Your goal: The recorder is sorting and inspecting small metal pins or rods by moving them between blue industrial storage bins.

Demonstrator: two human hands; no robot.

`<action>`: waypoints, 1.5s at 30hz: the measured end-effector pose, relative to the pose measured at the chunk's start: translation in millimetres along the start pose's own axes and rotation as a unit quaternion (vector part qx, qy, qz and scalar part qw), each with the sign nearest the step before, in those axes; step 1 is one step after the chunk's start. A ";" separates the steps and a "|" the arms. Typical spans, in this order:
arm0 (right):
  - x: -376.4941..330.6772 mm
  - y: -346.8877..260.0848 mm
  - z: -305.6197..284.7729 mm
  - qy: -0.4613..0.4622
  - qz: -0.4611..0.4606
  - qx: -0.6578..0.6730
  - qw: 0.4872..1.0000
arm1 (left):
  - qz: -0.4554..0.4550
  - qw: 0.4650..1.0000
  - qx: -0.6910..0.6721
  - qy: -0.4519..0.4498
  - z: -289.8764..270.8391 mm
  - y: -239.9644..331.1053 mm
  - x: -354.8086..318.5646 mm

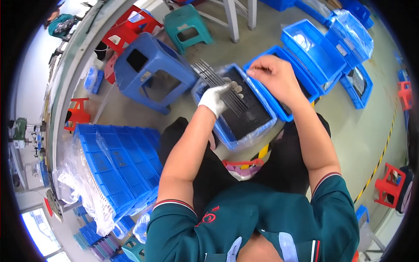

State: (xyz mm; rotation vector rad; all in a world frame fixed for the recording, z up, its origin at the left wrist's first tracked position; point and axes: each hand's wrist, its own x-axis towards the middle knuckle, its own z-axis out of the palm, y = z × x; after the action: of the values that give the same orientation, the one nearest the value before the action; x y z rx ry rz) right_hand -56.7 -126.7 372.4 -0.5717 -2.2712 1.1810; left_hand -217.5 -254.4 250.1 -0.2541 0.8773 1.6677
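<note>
My left hand [217, 98], in a white glove with some fingertips showing, is closed around a bundle of thin dark grey rods [207, 73]. The rods slant over a plastic-lined blue crate [271, 117] that holds a dark mass of contents. Bare and raised to the right of the bundle, my right hand [275, 74] has its thumb and fingers pinched together. Whatever may be between those fingertips is too small to make out. Beneath this hand lies a second blue crate [262, 91], partly hidden by my forearm, with dark contents.
Stacked blue bins [312, 48] stand beyond my right hand. A blue stool [150, 72] and a green stool [185, 26] are at the upper left. Left of my legs rises a tall stack of blue crates [122, 161]. A red stool [389, 185] sits far right.
</note>
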 end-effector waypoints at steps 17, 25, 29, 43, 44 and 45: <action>-30.3 9.9 -56.2 0.071 -0.106 -0.181 0.975 | -0.085 0.466 0.855 0.212 -115.6 -134.3 116.3; -26.0 1.0 -57.6 0.062 -0.088 -0.183 0.977 | 0.108 0.329 0.906 0.241 -130.2 -121.8 176.5; -24.0 9.1 -58.2 0.053 -0.066 -0.203 0.976 | 0.217 0.277 0.901 0.255 -133.0 -134.6 186.9; -22.6 12.6 -53.1 0.027 -0.071 -0.210 0.975 | 0.214 0.293 0.918 0.161 -157.0 -142.7 157.1; -22.6 13.0 -51.6 0.031 -0.065 -0.208 0.975 | 0.223 0.270 0.922 0.166 -155.9 -136.5 156.4; -22.2 13.0 -50.5 0.035 -0.059 -0.206 0.976 | 0.244 0.289 0.907 0.188 -160.5 -133.2 162.5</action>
State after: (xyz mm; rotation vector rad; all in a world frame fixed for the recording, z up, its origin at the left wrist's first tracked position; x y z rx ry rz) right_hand -6.8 -101.2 380.7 -0.6061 -2.4628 0.6212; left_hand -190.2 -233.5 -12.1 1.4034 2.7607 -0.0400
